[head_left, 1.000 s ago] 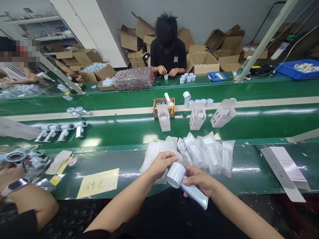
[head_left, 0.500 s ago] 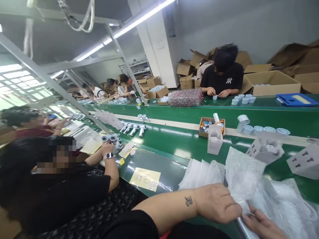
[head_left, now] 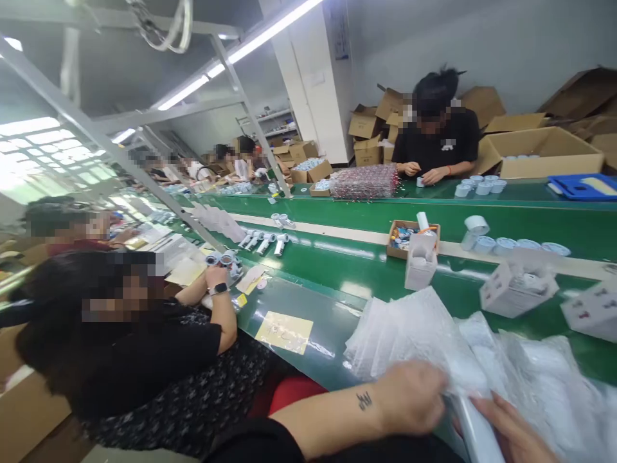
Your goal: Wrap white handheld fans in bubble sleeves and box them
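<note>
My left hand [head_left: 417, 395] is closed, blurred by motion, at the mouth of a clear bubble-wrap bag [head_left: 427, 321]. A white tube-shaped housing [head_left: 475, 427] points up from the bottom edge, its upper end at or inside the bag. My right hand [head_left: 513, 427] grips the housing from the right side, with its fingers partly out of view. Several flat bubble-wrap bags [head_left: 369, 341] lie fanned out left of the held one. To the right, a heap of wrapped white pieces [head_left: 544, 366] lies close to my right hand.
White open boxes [head_left: 518, 289] stand beyond the bags. A small carton of parts [head_left: 398, 251], white round pieces [head_left: 506, 246] and white cameras [head_left: 265, 241] sit on the green belt [head_left: 328, 270]. A co-worker [head_left: 159, 347] sits close on my left; another person [head_left: 438, 138] works opposite.
The bag has tipped over leftward and lies lower, over the stack. More of the white housing shows between my hands. My left hand has moved slightly left, and the view has shifted a little.
</note>
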Tool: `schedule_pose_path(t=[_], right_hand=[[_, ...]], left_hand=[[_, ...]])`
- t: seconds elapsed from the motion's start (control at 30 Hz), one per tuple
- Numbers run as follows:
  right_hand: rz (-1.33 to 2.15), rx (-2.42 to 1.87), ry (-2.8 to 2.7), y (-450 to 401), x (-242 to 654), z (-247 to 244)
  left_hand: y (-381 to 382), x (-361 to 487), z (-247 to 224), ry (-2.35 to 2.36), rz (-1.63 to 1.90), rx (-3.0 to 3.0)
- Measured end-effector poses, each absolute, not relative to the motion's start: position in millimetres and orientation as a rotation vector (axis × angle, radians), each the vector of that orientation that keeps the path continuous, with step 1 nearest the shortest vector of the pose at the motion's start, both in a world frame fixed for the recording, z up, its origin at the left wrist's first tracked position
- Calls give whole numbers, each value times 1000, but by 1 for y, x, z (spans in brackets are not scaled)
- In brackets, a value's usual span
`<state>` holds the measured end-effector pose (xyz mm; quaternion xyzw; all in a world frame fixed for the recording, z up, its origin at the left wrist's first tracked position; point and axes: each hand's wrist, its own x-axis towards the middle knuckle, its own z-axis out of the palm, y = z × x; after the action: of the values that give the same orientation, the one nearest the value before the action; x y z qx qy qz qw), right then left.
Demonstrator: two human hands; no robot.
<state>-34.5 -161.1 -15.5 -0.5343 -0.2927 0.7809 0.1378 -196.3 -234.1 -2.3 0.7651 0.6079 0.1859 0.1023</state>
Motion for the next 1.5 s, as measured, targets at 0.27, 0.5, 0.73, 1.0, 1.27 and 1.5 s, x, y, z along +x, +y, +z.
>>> schedule_pose_path(t=[0.27, 0.5, 0.73, 1.0, 1.27, 1.5], right_hand=[[1900, -1469, -1605, -163, -16, 11], [1944, -1314, -1964, -149, 29, 69], [2686, -1153, -674, -145, 9, 31], [1441, -1632, -1304, -91, 32, -11], [858, -2037, -1729, -22, 72, -86], [762, -2049, -1926, -32, 87, -107]], left_hand=[[-233, -197, 29, 1631, 737, 1452], [-228, -201, 54, 1636, 744, 1291], [-215, -171, 78, 1062, 948, 1731], [-203, -234, 11, 1663, 629, 1450], [-197, -239, -65, 1895, -352, 1947], [-219, -223, -66, 1791, -376, 1848]])
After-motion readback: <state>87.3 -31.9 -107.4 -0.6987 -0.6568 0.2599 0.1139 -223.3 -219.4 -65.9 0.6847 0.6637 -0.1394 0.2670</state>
